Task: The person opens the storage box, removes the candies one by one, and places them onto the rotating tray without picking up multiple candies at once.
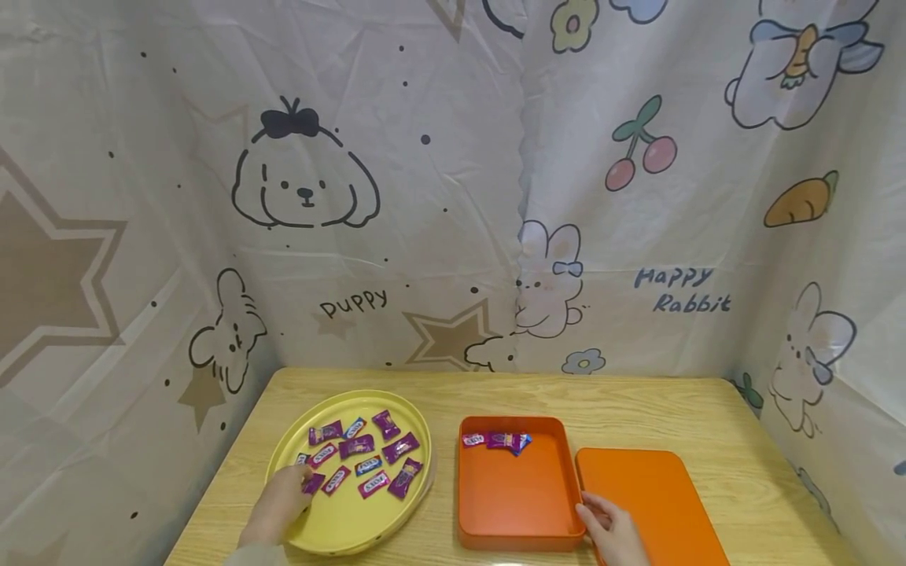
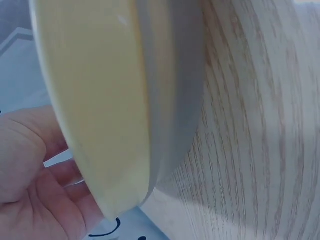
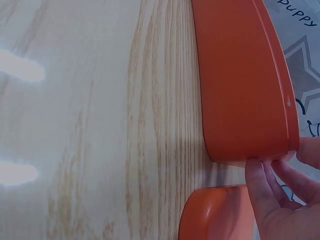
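Observation:
A round yellow tray [image 1: 347,528] on the left holds several small wrapped candies, some purple, others pink or blue. My left hand [image 1: 280,497] reaches over its near left rim, finger and thumb around a purple-wrapped candy [image 1: 313,483]. From the left wrist, the tray's side [image 2: 97,100] hides those fingertips. My right hand [image 1: 613,528] grips the near right corner of an open orange box [image 1: 520,495], thumb at the rim and fingers against the outer wall [image 3: 245,90]. Inside the box, a few candies [image 1: 504,440] lie along the far wall.
An orange lid [image 1: 647,487] lies flat on the wooden table [image 1: 442,393], right beside the box and partly below my right hand. A cloth curtain [image 1: 425,259] with cartoon prints hangs behind the table and along both sides.

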`<state>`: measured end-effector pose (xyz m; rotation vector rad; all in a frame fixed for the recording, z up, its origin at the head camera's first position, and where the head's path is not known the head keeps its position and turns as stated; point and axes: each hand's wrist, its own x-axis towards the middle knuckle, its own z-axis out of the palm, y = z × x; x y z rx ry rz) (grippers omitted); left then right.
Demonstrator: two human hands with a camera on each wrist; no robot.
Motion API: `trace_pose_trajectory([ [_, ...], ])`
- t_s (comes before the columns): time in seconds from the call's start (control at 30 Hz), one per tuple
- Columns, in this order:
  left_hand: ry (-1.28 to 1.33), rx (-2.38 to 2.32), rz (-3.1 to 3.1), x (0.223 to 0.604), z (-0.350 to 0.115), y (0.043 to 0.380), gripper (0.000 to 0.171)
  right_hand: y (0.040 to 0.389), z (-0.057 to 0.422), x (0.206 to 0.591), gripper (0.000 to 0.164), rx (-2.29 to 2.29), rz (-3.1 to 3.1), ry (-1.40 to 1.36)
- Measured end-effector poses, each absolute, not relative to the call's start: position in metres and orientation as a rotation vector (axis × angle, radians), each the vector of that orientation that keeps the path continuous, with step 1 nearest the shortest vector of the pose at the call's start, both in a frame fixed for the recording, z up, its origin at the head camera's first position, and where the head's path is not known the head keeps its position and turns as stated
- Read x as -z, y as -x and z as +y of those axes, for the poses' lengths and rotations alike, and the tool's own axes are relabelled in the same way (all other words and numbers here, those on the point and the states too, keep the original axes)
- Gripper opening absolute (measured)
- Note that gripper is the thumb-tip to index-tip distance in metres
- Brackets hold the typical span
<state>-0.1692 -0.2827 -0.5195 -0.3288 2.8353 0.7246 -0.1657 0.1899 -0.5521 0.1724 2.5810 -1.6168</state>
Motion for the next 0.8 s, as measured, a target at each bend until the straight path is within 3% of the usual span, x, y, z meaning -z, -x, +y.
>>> trace_pose_trajectory([
  [0.8, 0.288, -0.587, 2.858, 0.5165, -0.2791, 0.1698, 0.030, 0.1650, 0.1908, 0.5514, 0.044, 1.615, 2.585, -0.147],
])
